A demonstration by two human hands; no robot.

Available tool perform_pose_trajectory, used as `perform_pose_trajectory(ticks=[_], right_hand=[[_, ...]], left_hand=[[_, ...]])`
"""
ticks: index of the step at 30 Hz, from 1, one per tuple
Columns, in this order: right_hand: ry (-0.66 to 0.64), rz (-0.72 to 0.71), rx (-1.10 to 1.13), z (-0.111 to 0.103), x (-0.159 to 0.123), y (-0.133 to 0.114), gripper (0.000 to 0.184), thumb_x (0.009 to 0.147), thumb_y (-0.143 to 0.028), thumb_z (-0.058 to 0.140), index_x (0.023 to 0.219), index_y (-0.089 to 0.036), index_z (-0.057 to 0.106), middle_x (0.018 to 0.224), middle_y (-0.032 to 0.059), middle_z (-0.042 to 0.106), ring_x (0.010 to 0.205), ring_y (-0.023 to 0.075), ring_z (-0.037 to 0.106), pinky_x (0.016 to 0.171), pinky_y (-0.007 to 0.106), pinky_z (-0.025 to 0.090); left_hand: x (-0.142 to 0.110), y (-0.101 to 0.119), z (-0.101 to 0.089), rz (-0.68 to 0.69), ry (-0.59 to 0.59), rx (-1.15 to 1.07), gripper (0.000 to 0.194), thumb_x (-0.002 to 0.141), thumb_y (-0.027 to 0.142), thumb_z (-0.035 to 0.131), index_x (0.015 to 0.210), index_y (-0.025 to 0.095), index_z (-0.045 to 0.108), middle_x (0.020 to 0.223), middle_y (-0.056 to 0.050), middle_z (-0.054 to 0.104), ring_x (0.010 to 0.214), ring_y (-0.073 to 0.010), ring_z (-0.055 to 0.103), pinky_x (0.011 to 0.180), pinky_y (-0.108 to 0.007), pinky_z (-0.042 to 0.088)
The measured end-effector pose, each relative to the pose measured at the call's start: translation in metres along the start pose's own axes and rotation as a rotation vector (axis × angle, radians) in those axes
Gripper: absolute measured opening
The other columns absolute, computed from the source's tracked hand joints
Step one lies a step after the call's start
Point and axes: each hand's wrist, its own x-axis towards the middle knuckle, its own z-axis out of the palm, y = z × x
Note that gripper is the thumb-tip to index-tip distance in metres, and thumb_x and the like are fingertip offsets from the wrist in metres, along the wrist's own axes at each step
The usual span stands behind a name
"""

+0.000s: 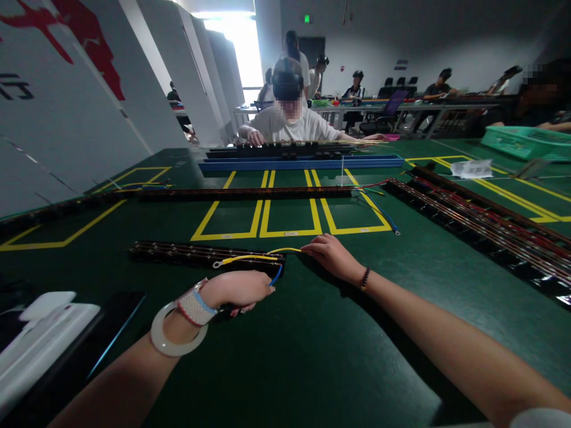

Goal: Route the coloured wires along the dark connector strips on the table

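A dark strip with copper-coloured lines (173, 249) lies on the green table in front of me. From its right end comes a yellow wire (285, 249), its far tip pinched between the fingers of my right hand (332, 255). Another yellow wire with a ring terminal (245, 258) rests along the strip, its lug pointing left. My left hand (241, 288) is closed around a blue wire (277, 274) at the strip's near right corner. Something dark and reddish shows under the left palm; I cannot make out what it is.
A long dark strip (250, 194) crosses the table beyond my hands. More wired strips (482, 226) lie at the right, near a green basket (526, 142). A blue channel (303, 163) lies before a co-worker (289, 119) opposite. White and black devices (62, 339) sit at the near left.
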Motion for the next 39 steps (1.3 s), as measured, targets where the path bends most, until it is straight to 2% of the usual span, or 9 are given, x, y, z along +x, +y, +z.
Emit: perform_pose_trajectory(ticks=[4, 8, 13, 16, 19, 24, 27, 32, 39], right_hand=[[0.013, 0.021, 0.049, -0.001, 0.000, 0.000, 0.022, 0.091, -0.023, 0.049, 0.105, -0.017, 0.067, 0.092, 0.0070, 0.062, 0.085, 0.0166, 0.052, 0.078, 0.031, 0.041], [0.025, 0.116, 0.164, -0.004, 0.000, 0.001, 0.022, 0.090, -0.023, 0.052, 0.105, -0.018, 0.066, 0.093, 0.0063, 0.062, 0.088, 0.0159, 0.053, 0.079, 0.029, 0.042], [0.005, 0.223, 0.248, -0.008, 0.001, 0.002, 0.022, 0.089, -0.022, 0.051, 0.104, -0.018, 0.066, 0.096, 0.0066, 0.061, 0.090, 0.0154, 0.054, 0.081, 0.030, 0.043], [0.005, 0.237, 0.260, -0.008, 0.002, 0.001, 0.024, 0.089, -0.021, 0.050, 0.107, -0.018, 0.065, 0.097, 0.0067, 0.061, 0.089, 0.0151, 0.054, 0.080, 0.029, 0.043], [0.013, 0.251, 0.271, -0.007, 0.002, 0.001, 0.025, 0.088, -0.021, 0.050, 0.109, -0.018, 0.064, 0.097, 0.0066, 0.061, 0.088, 0.0149, 0.054, 0.079, 0.029, 0.044], [0.008, 0.273, 0.273, -0.006, 0.001, 0.002, 0.026, 0.087, -0.021, 0.052, 0.110, -0.018, 0.064, 0.096, 0.0061, 0.061, 0.087, 0.0149, 0.054, 0.079, 0.029, 0.043], [-0.015, 0.259, 0.250, -0.007, 0.002, 0.001, 0.027, 0.090, -0.028, 0.051, 0.111, -0.018, 0.064, 0.100, 0.0069, 0.062, 0.092, 0.0163, 0.054, 0.084, 0.031, 0.042], [-0.127, 0.233, 0.394, -0.012, 0.007, -0.004, 0.040, 0.094, -0.044, 0.040, 0.105, -0.015, 0.066, 0.102, 0.0076, 0.064, 0.093, 0.0181, 0.056, 0.084, 0.031, 0.041], [-0.404, 0.413, 0.665, -0.023, 0.010, -0.015, 0.048, 0.088, -0.057, 0.046, 0.102, -0.015, 0.064, 0.092, 0.0042, 0.064, 0.079, 0.0136, 0.057, 0.068, 0.024, 0.043]], left_hand=[[-0.003, 0.011, -0.003, 0.134, -0.165, 0.085, 0.049, 0.080, 0.062, 0.041, 0.074, 0.014, 0.050, 0.057, -0.005, 0.057, 0.045, -0.0134, 0.052, 0.047, -0.024, 0.042], [-0.008, 0.017, -0.004, 0.175, -0.136, 0.103, 0.059, 0.075, 0.071, 0.041, 0.088, 0.014, 0.054, 0.069, -0.008, 0.063, 0.049, -0.0127, 0.055, 0.049, -0.022, 0.042], [-0.018, 0.013, 0.002, 0.076, 0.091, 0.223, 0.067, 0.074, 0.075, 0.034, 0.076, 0.012, 0.058, 0.064, -0.011, 0.061, 0.045, -0.0160, 0.053, 0.048, -0.026, 0.041], [-0.025, 0.017, 0.009, 0.041, 0.396, 0.399, 0.063, 0.080, 0.067, 0.030, 0.076, 0.011, 0.059, 0.073, -0.014, 0.062, 0.058, -0.0209, 0.059, 0.058, -0.030, 0.043], [-0.030, 0.026, 0.016, -0.012, 0.658, 0.558, 0.055, 0.085, 0.057, 0.031, 0.095, 0.011, 0.058, 0.087, -0.015, 0.063, 0.077, -0.0272, 0.061, 0.067, -0.035, 0.045], [-0.033, 0.037, 0.023, -0.105, 0.800, 0.616, 0.066, 0.088, 0.056, 0.027, 0.135, 0.009, 0.031, 0.087, -0.016, 0.062, 0.076, -0.0284, 0.061, 0.064, -0.035, 0.045], [-0.026, 0.037, 0.025, 0.039, 0.869, 0.639, 0.067, 0.089, 0.056, 0.024, 0.142, 0.016, 0.021, 0.100, -0.015, 0.060, 0.080, -0.0258, 0.061, 0.066, -0.031, 0.045], [-0.011, 0.032, 0.030, 0.294, 0.804, 0.586, 0.058, 0.090, 0.053, 0.024, 0.142, 0.028, 0.022, 0.107, -0.011, 0.057, 0.079, -0.0201, 0.060, 0.065, -0.027, 0.043], [-0.024, 0.034, 0.038, 0.064, 0.593, 0.483, 0.049, 0.089, 0.051, 0.028, 0.098, 0.013, 0.057, 0.080, -0.011, 0.059, 0.064, -0.0214, 0.056, 0.057, -0.031, 0.040]])
